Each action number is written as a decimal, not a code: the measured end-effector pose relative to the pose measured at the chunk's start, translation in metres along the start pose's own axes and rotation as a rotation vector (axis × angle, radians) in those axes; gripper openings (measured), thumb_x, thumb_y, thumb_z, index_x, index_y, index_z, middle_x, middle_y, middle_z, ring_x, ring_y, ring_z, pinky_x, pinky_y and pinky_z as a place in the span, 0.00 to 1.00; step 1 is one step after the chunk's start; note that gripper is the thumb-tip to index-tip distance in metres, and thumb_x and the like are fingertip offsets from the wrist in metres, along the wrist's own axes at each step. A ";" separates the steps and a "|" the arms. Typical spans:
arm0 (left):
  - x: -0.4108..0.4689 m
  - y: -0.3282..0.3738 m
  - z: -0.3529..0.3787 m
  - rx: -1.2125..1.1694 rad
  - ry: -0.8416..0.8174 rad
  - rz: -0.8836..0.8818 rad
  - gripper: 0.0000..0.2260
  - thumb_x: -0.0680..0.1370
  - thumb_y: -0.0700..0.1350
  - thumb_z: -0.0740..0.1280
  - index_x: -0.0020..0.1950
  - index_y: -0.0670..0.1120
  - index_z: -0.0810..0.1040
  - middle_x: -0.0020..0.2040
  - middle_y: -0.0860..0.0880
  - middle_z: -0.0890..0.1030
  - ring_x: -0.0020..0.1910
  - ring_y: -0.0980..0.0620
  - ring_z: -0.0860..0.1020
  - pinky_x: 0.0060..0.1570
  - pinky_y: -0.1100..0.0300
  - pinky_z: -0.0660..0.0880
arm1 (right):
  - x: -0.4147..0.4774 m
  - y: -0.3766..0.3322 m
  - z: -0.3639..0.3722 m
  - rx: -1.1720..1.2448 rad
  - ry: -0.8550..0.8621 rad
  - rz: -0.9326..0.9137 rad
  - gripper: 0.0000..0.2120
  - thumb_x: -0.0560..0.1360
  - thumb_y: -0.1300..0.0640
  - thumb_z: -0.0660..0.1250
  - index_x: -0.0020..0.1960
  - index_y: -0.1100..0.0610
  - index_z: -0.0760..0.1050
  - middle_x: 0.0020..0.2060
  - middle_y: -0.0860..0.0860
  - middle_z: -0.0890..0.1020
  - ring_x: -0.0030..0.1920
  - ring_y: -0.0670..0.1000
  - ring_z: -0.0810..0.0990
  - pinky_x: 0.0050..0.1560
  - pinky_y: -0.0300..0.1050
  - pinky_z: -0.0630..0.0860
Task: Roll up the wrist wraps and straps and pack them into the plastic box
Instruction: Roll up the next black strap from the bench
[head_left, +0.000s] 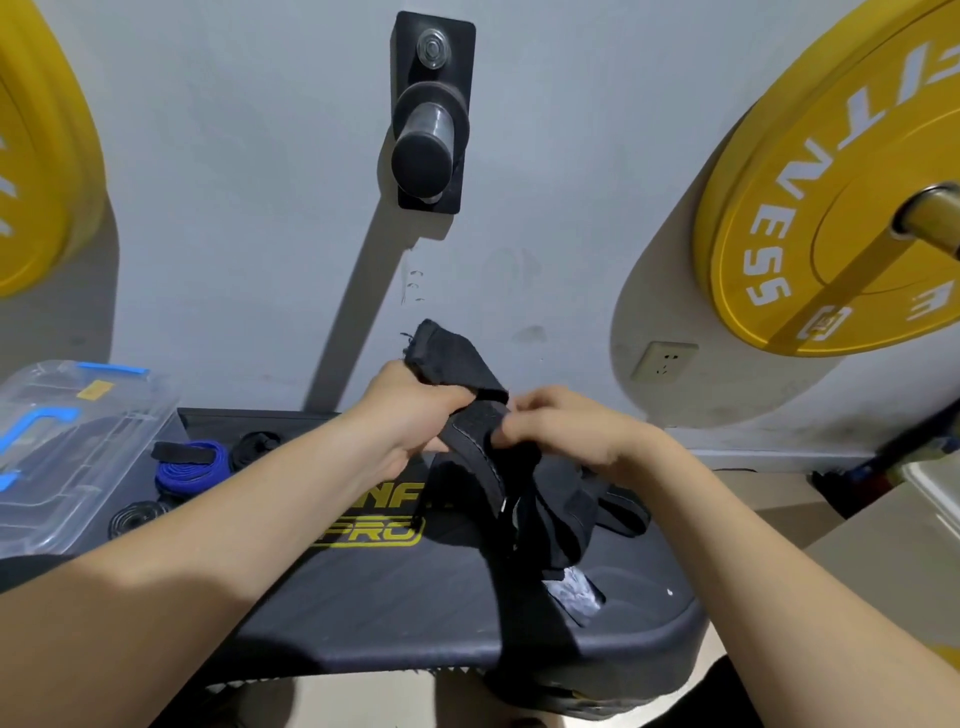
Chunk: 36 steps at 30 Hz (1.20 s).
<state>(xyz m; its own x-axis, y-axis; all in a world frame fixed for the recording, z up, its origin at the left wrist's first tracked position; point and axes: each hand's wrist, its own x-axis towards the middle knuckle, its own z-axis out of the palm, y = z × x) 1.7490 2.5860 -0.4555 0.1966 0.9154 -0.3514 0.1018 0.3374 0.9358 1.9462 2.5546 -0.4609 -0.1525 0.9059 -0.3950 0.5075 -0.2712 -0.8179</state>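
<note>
Above the black bench pad I hold a black wrist wrap. My left hand grips its upper part, with a frayed end sticking up past the fist. My right hand pinches the wrap just to the right. The rest hangs down in loose folds onto the pad. A clear plastic box with blue latches stands at the left. Beside it lie a rolled blue strap, a black roll and another black roll.
A black peg holder is fixed to the grey wall straight ahead. Yellow weight plates hang at the left and right. A wall socket sits low on the right. A cardboard box stands right of the bench.
</note>
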 end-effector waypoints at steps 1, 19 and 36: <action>0.002 0.001 -0.003 0.048 0.037 0.016 0.10 0.78 0.35 0.76 0.59 0.41 0.85 0.52 0.41 0.89 0.49 0.41 0.89 0.49 0.40 0.87 | -0.002 0.003 -0.002 -0.132 -0.064 0.019 0.10 0.69 0.49 0.77 0.46 0.54 0.84 0.42 0.49 0.88 0.42 0.52 0.87 0.49 0.48 0.82; -0.001 -0.003 -0.018 1.145 -0.380 0.457 0.44 0.70 0.59 0.82 0.80 0.57 0.64 0.79 0.56 0.71 0.79 0.50 0.67 0.75 0.43 0.67 | 0.003 -0.006 0.013 -0.210 -0.081 -0.130 0.18 0.82 0.58 0.70 0.70 0.54 0.74 0.60 0.53 0.85 0.62 0.54 0.84 0.69 0.56 0.77; 0.017 0.008 -0.035 1.129 -0.206 0.385 0.21 0.76 0.31 0.60 0.60 0.50 0.83 0.56 0.47 0.86 0.59 0.43 0.81 0.61 0.48 0.79 | 0.005 0.021 -0.014 -0.656 0.039 0.112 0.33 0.75 0.71 0.58 0.76 0.50 0.72 0.55 0.50 0.83 0.55 0.54 0.82 0.53 0.47 0.80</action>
<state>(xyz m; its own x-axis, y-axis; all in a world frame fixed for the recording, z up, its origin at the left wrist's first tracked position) 1.7189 2.6117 -0.4530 0.5423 0.8270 -0.1484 0.7762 -0.4255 0.4652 1.9685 2.5584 -0.4743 -0.0444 0.8980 -0.4377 0.9311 -0.1216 -0.3439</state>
